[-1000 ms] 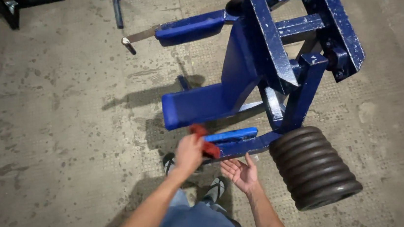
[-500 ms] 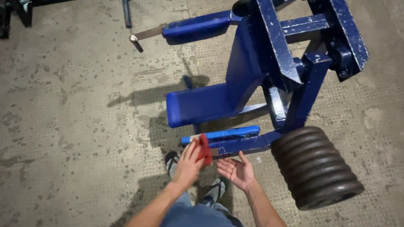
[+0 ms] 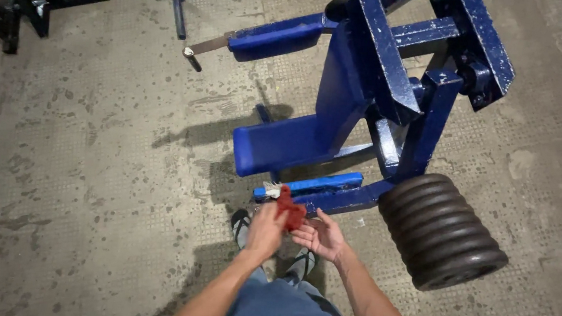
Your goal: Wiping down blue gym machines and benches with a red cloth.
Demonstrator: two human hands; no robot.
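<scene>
The crumpled red cloth (image 3: pixel 289 211) has been brought off the blue-painted steel machine frame (image 3: pixel 370 84) and is now pinched between left hand (image 3: pixel 264 230) and right hand (image 3: pixel 319 236), wiping apparently paused.

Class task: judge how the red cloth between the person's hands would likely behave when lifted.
The red cloth looks bunched and creased, so probably floppy. Both the left hand and right hand gather it easily, suggesting it is light.

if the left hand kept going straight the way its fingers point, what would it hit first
Most likely the red cloth pinched at its fingertips, then the blue padded bar of the machine just beyond. The left hand points up and slightly right; depth is hard to judge from above.
</scene>
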